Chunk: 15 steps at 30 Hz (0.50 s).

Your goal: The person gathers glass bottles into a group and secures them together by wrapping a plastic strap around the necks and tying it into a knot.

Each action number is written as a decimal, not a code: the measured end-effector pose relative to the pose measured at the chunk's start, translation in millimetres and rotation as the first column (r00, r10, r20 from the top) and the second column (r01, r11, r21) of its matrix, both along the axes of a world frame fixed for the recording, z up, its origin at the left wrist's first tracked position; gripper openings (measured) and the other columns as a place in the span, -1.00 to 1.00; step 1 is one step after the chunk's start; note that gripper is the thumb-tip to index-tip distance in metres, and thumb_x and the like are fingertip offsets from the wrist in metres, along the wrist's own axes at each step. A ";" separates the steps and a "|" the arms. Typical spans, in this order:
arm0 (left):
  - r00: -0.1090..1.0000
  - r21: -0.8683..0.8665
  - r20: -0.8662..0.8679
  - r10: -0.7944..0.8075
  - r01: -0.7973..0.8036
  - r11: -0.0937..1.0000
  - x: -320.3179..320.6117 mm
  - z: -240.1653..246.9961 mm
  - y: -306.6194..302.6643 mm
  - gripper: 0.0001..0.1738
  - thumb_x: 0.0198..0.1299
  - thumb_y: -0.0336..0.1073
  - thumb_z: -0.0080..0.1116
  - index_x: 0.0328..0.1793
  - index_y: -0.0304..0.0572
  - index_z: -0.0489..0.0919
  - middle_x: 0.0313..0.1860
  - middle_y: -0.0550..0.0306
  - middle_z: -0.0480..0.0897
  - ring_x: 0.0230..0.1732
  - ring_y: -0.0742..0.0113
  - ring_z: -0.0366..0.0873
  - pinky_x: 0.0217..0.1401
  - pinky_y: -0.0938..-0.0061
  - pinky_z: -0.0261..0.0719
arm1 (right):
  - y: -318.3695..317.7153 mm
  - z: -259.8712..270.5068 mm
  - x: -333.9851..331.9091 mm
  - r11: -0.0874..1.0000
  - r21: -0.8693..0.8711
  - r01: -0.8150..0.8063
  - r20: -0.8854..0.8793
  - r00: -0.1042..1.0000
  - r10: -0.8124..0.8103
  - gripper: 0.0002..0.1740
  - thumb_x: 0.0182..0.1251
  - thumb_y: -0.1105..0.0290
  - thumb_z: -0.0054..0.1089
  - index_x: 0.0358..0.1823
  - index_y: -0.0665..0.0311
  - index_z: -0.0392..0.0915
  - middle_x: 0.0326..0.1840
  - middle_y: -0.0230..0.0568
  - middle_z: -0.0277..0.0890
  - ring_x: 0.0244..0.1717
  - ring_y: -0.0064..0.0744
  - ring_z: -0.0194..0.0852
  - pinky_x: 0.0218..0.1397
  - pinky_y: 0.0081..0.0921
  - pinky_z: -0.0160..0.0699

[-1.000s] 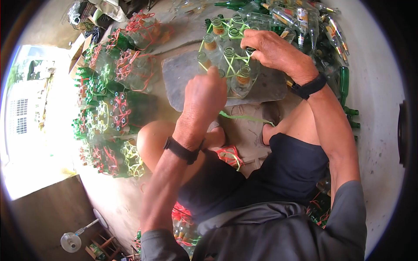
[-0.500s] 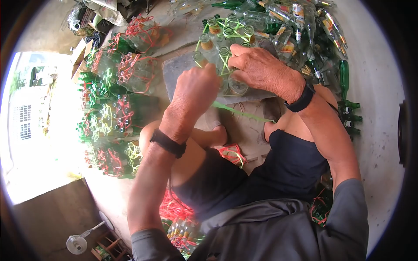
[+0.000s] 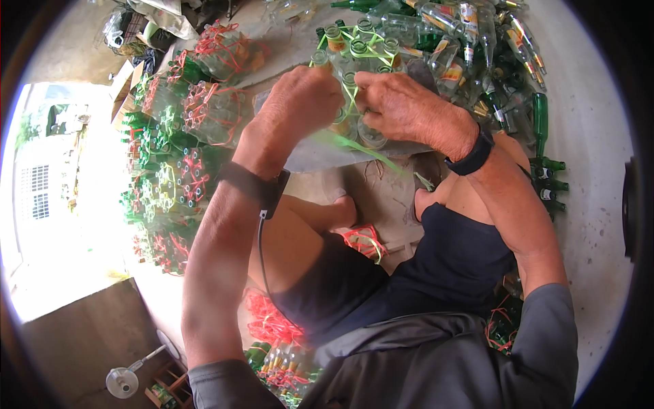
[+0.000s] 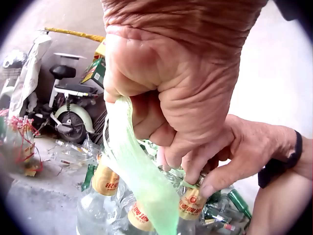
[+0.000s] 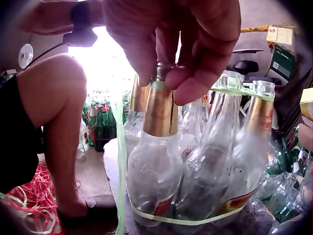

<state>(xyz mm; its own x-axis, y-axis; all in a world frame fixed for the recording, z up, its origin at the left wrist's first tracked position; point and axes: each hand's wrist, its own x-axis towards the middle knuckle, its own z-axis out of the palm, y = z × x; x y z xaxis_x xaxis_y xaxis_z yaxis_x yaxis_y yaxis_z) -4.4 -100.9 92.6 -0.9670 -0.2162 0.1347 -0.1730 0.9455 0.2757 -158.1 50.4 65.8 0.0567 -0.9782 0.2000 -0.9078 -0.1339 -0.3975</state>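
Note:
A bundle of clear bottles (image 3: 358, 48) with gold neck labels stands upright on a grey board (image 3: 313, 155), green strap laced among the necks. My left hand (image 3: 303, 102), fingers curled, grips a flat green strap (image 4: 142, 181) that hangs from the fist past the bottles. Just to its right, my right hand (image 3: 409, 109) pinches the neck of a near bottle (image 5: 155, 156) between thumb and fingers. Around the lower bodies runs a pale green band (image 5: 190, 221). The fingers partly cover the pinched bottle's mouth.
Loose bottles (image 3: 446, 58) lie heaped behind and to the right. Bundles of bottles tied in red (image 3: 214, 112) and green bottles (image 3: 139, 140) stand at the left. Red strapping (image 3: 272, 320) lies by the left thigh; a scooter (image 4: 68, 105) stands farther off.
My left hand has moved up and slightly left in the head view, gripping the strap. My right hand has shifted down and left from the far right necks to a nearer bottle.

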 end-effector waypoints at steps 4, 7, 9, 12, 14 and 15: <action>0.994 0.211 0.073 0.079 -0.093 0.973 1.5 -0.5 -11.3 -0.78 0.21 -0.34 0.25 -0.37 -0.42 0.67 -0.60 -0.15 0.55 -0.59 0.21 0.43 -0.41 0.24 0.49 | -1.3 0.8 -1.3 0.999 -0.010 -0.047 -0.061 0.997 0.046 -0.88 0.12 0.51 0.21 -0.43 0.43 0.66 -0.10 0.00 0.60 -0.07 0.05 0.74 0.06 -0.16 0.73; 0.988 0.269 0.103 0.113 -0.137 0.953 3.6 -8.7 -16.1 -0.78 0.22 -0.33 0.29 -0.32 -0.41 0.71 -0.63 -0.09 0.55 -0.58 0.38 0.41 -0.42 0.26 0.48 | -0.3 -0.3 -2.2 0.998 -0.010 -0.055 -0.040 0.998 0.054 -0.89 0.09 0.50 0.22 -0.45 0.43 0.65 -0.15 -0.03 0.57 -0.10 0.01 0.73 0.03 -0.18 0.74; 0.986 0.283 0.103 0.128 -0.152 0.947 6.6 -14.6 -16.1 -0.78 0.22 -0.32 0.31 -0.29 -0.41 0.73 -0.64 -0.05 0.55 -0.57 0.43 0.41 -0.42 0.27 0.48 | 0.8 -0.6 -2.5 0.998 -0.021 -0.054 -0.036 0.998 0.053 -0.90 0.08 0.50 0.22 -0.46 0.42 0.64 -0.16 -0.03 0.56 -0.12 0.02 0.72 0.01 -0.17 0.74; 0.985 0.250 0.009 0.170 -0.167 0.954 13.3 -21.0 -12.3 -0.78 0.21 -0.32 0.32 -0.26 -0.42 0.73 -0.66 -0.02 0.49 -0.56 0.48 0.40 -0.43 0.28 0.47 | 0.3 -4.6 -4.8 0.996 -0.061 -0.061 -0.019 0.998 0.060 -0.92 0.08 0.51 0.21 -0.46 0.40 0.61 -0.19 -0.03 0.53 -0.14 0.05 0.70 -0.03 -0.14 0.72; 0.974 0.300 -0.042 0.222 -0.200 0.933 19.5 -26.5 -7.0 -0.75 0.25 -0.29 0.34 -0.26 -0.43 0.73 -0.66 -0.02 0.47 -0.55 0.54 0.39 -0.43 0.30 0.47 | 1.5 -11.0 -5.4 0.994 -0.082 -0.067 -0.004 0.998 0.067 -0.93 0.08 0.51 0.21 -0.46 0.38 0.60 -0.19 -0.02 0.52 -0.15 0.07 0.68 -0.05 -0.12 0.71; 0.974 0.299 -0.043 0.222 -0.199 0.933 22.4 -29.8 -3.8 -0.75 0.25 -0.29 0.34 -0.26 -0.43 0.73 -0.66 -0.02 0.47 -0.55 0.54 0.39 -0.43 0.30 0.47 | 2.2 -13.4 -5.3 0.993 -0.104 -0.054 0.017 0.998 0.056 -0.93 0.11 0.50 0.21 -0.44 0.36 0.58 -0.21 0.00 0.50 -0.16 0.10 0.67 -0.07 -0.09 0.69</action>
